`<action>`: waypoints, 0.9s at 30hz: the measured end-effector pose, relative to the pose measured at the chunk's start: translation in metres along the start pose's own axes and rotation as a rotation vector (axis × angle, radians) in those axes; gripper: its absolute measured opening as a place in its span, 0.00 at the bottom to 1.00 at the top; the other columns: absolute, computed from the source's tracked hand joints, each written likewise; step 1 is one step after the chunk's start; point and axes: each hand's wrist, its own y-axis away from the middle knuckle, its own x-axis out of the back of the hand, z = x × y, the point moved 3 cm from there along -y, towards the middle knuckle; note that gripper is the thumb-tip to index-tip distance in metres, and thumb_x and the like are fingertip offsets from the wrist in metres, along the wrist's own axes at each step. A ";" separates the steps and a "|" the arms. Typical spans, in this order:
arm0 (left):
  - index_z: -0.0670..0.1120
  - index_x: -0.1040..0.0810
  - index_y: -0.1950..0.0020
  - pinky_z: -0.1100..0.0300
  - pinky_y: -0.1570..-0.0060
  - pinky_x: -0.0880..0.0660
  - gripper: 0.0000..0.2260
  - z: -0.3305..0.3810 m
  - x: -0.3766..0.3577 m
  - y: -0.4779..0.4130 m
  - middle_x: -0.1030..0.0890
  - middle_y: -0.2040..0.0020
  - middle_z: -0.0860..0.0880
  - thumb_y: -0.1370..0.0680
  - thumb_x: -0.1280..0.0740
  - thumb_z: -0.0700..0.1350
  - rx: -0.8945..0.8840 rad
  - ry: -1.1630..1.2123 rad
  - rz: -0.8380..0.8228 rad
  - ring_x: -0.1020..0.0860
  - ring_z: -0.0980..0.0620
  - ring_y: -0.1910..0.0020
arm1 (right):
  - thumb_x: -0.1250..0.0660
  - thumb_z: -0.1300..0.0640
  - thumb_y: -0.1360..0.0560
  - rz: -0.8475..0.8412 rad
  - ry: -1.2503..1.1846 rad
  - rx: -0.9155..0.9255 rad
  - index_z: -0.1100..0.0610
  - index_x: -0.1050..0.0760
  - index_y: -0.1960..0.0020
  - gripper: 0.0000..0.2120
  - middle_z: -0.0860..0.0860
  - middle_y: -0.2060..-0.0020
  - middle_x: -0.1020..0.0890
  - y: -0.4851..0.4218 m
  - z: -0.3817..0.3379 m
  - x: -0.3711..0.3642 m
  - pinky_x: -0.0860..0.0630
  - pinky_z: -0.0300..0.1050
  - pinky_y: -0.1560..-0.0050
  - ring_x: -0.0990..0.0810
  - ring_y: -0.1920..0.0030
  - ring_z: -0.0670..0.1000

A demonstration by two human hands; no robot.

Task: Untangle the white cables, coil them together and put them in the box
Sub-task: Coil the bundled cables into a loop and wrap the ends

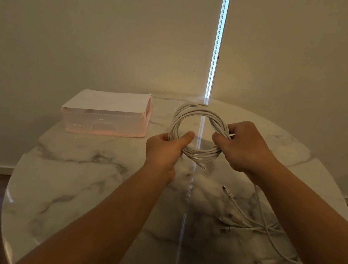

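A round coil of white cables [192, 112] is held up above the table, over its far middle. My left hand [165, 151] grips the coil's lower left side, thumb over the strands. My right hand [244, 148] grips the coil's right side with curled fingers. Loose cable ends with plugs [243, 221] trail from below my right hand and lie spread on the table at the right. The pink translucent box [106, 116] with a white top stands on the table at the far left, apart from both hands.
The round marble table [81, 185] fills the lower view, its edge curving on the left and right. Beige blinds hang close behind it, with a bright gap [216, 46] in the middle. Dark wooden floor shows at the lower left.
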 end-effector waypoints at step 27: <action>0.36 0.24 0.55 0.53 0.51 0.20 0.09 0.011 0.011 0.001 0.23 0.54 0.44 0.26 0.38 0.24 0.197 0.257 -0.221 0.22 0.49 0.53 | 0.33 0.60 0.24 -0.387 0.148 -0.161 0.65 0.28 0.60 0.09 0.53 0.80 0.25 -0.006 0.009 -0.007 0.37 0.39 0.78 0.37 0.79 0.50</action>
